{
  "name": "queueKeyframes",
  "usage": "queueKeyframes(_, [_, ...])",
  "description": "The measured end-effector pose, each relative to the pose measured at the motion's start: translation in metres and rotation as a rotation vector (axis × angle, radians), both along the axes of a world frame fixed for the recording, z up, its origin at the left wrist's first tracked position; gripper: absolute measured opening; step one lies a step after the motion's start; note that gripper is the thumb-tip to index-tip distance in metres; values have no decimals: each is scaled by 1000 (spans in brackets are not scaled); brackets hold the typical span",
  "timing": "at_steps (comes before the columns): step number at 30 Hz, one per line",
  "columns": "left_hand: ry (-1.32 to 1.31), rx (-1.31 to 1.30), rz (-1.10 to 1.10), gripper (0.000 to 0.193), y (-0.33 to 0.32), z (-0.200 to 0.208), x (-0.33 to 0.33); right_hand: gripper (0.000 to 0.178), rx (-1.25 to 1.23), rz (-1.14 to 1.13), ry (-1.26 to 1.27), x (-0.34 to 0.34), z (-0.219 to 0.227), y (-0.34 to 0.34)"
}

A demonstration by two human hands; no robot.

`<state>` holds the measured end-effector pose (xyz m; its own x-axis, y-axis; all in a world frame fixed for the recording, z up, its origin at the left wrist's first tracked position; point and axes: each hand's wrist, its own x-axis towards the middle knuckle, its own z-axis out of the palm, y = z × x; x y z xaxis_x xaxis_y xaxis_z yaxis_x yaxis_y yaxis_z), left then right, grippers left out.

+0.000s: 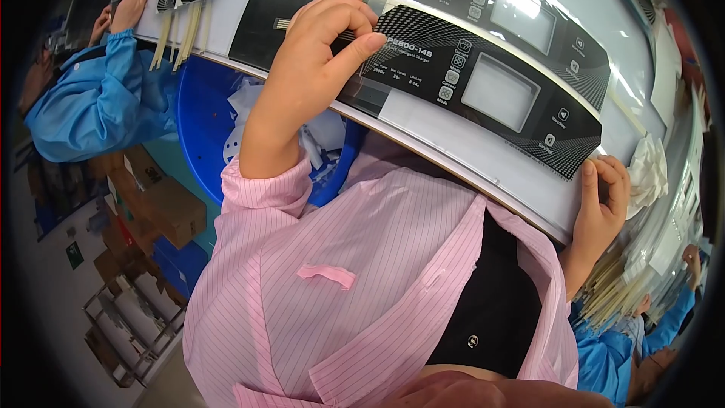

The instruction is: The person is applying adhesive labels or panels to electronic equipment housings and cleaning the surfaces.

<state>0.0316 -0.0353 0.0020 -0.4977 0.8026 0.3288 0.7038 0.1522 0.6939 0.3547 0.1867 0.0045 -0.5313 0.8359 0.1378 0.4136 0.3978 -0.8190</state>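
Note:
A black control-panel overlay, with printed button symbols and a clear rectangular window, slants across the white worktop in front of me. My left hand pinches its upper left corner between thumb and curled fingers. At its lower right corner, my right hand grips the edge with thumb and bent fingers. Just beyond lies a second, similar black overlay, partly covered by the first. Under and beside my left hand is a dark sheet with a glossy surface; my hand hides part of it.
A blue bin with white scraps stands below the table edge at left. Overlays with pale ribbon tails hang over that edge. Crumpled white paper and stacked tailed sheets are at right. Blue-sleeved people work on both sides.

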Motion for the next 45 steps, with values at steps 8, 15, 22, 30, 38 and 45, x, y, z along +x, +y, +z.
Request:
queueKeyframes(8, [31,-56,33,18,-3,0,3,13,27,9,-16,-1,3,-1])
queueKeyframes(15, [17,-72,-28,14,5,2,1,8,112,14,-59,0,7,-3])
queueKeyframes(22, [-73,-135,42,9,4,3,8,11,241,45,-90,2,4,12])
queueKeyframes(30, [-128,-142,45,11,2,-3,7,12,265,60,-95,7,3,14])
queueKeyframes(38, [-118,-171,38,13,2,-1,7,11,317,43,-120,7,1,14])
queueKeyframes(45, [-135,-172,46,12,2,-3,7,10,341,24,-127,6,-3,14])
